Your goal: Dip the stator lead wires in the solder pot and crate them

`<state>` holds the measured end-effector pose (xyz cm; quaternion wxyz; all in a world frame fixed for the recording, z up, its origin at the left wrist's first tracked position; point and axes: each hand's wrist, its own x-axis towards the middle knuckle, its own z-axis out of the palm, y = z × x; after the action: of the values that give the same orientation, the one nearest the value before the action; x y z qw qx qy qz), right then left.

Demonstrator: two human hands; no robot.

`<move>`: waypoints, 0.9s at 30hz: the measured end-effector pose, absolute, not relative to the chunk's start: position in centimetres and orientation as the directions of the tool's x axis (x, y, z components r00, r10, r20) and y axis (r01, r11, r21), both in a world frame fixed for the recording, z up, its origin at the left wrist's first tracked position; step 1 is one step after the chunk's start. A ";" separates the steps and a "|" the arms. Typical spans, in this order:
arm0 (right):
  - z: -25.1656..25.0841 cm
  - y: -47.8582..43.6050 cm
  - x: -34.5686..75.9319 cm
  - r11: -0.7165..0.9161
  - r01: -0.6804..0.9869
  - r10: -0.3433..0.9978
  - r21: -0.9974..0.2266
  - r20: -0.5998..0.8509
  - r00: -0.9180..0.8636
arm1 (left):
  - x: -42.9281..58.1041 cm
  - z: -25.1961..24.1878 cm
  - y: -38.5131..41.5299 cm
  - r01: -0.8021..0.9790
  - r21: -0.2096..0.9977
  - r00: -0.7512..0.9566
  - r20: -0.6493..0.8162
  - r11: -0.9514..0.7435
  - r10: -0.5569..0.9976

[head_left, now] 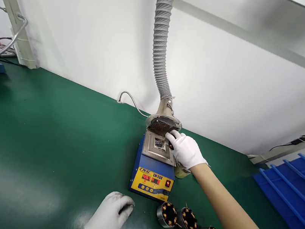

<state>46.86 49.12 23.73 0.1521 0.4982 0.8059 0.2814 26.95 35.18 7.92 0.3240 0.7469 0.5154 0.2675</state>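
Observation:
My right hand [186, 148], in a white glove, is closed round a small dark part [171, 145] at the right edge of the solder pot's opening. The solder pot [153, 176] is a blue box with a yellow front panel and red lit digits. Dark, shiny patches show in its square well [160, 144]. My left hand [110, 217], also gloved, rests on the green table in front of the pot, its fingers curled together and nothing visible in them. Most of the part in my right hand is hidden by the fingers.
A grey ribbed duct [161, 35] ends in a round hood [164, 123] above the pot. Several wound motor stators [167, 214] stand at the front right. A yellowish can [181, 171] is under my right wrist. Blue trays [292, 193] lie far right.

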 end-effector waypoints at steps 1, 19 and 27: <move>23.7 49.3 46.7 0.361 0.694 0.883 0.623 0.013 -0.470 | 26.9 7.9 35.2 0.596 0.759 0.329 0.065 -0.261 0.942; 23.1 50.9 45.2 0.491 0.553 0.809 0.673 -0.115 -0.577 | 26.9 7.5 35.2 0.539 0.793 0.309 0.128 -0.284 0.943; 23.3 50.9 45.1 0.493 0.542 0.810 0.681 -0.131 -0.572 | 26.9 7.7 35.2 0.550 0.785 0.310 0.125 -0.285 0.943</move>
<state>45.15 50.94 23.33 0.2237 0.4049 0.8345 0.2992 26.86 35.23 7.69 0.3233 0.7418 0.5032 0.3034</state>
